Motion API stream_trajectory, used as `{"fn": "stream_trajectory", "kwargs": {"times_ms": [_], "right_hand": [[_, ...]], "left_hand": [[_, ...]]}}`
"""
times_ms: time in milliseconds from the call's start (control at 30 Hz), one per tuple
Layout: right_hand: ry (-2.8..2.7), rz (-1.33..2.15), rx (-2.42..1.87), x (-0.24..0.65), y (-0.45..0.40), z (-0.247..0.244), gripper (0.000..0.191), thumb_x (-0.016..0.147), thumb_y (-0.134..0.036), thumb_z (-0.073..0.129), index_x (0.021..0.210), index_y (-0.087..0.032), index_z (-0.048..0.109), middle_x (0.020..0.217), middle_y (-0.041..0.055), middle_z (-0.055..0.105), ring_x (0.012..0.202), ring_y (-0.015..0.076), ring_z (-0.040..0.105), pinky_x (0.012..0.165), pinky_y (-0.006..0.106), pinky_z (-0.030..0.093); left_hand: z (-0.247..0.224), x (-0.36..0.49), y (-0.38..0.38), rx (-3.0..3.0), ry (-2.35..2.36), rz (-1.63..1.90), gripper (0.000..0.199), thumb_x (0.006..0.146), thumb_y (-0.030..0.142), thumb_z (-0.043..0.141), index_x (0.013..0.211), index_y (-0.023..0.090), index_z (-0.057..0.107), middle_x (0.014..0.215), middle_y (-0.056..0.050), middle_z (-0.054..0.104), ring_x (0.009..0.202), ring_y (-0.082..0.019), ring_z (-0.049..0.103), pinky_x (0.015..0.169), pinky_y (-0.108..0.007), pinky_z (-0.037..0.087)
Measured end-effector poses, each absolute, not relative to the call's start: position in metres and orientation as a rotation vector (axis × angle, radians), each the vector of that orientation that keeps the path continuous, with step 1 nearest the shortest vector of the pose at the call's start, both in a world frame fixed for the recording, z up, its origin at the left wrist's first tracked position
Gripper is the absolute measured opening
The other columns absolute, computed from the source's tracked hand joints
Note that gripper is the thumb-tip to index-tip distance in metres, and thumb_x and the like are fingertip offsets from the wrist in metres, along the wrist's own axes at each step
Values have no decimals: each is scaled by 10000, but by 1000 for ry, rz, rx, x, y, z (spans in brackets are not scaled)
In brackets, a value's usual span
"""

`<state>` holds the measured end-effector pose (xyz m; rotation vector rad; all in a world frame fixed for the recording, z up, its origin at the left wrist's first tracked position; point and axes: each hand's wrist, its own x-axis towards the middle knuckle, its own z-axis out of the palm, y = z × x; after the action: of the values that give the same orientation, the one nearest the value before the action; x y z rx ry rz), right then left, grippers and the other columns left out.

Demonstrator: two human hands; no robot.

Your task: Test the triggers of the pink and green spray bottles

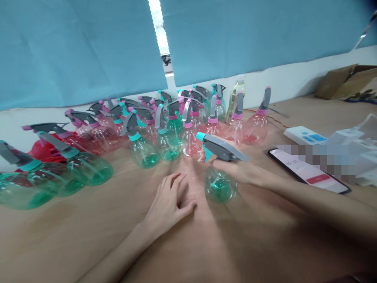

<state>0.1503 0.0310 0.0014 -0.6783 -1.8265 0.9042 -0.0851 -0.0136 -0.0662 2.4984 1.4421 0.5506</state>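
Note:
My right hand (232, 169) is wrapped round the neck of a green spray bottle (220, 189), just under its grey trigger head with a teal nozzle. Part of the fingers is hidden behind that head. To the left, my left hand (169, 198) rests low over the table with its fingers spread and bent, holding nothing. Beyond it stand a green spray bottle with a teal collar (167, 145) and a clear pink one with a pink collar (190, 141). Another green spray bottle (144, 151) is a little further left.
Many more spray bottles crowd the back, and several green ones (91, 169) line the left side. A phone (309, 169) and a white power strip (304, 135) lie at the right. A drink bottle (235, 98) and a cardboard box (338, 83) are near the blue-covered wall.

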Motion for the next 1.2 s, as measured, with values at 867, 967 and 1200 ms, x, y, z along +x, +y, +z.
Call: {"fn": "stream_trajectory", "kwargs": {"times_ms": [867,967,1200], "right_hand": [[-1759,862,-879,151,38,-8,289,687,-184,491,962,-241,563,672,-43,447,562,131,358,525,286,316],[-1767,884,-901,150,37,-6,247,695,-194,491,932,-241,542,629,-55,387,550,126,321,518,284,287],[-1757,914,-891,149,36,-1,215,673,-178,491,876,-245,511,543,-92,248,493,105,216,482,270,226]], "left_hand": [[-64,-80,-14,2566,1487,274,587,912,465,525,1406,152,474,1510,-196,412,1417,-374,349,1110,-593,360],[-64,-78,-14,2589,1486,276,575,917,452,526,1408,159,472,1510,-192,415,1418,-371,350,1110,-585,363],[-65,-71,-14,2600,1495,266,582,927,448,523,1413,133,472,1499,-202,425,1415,-375,351,1124,-573,353]]}}
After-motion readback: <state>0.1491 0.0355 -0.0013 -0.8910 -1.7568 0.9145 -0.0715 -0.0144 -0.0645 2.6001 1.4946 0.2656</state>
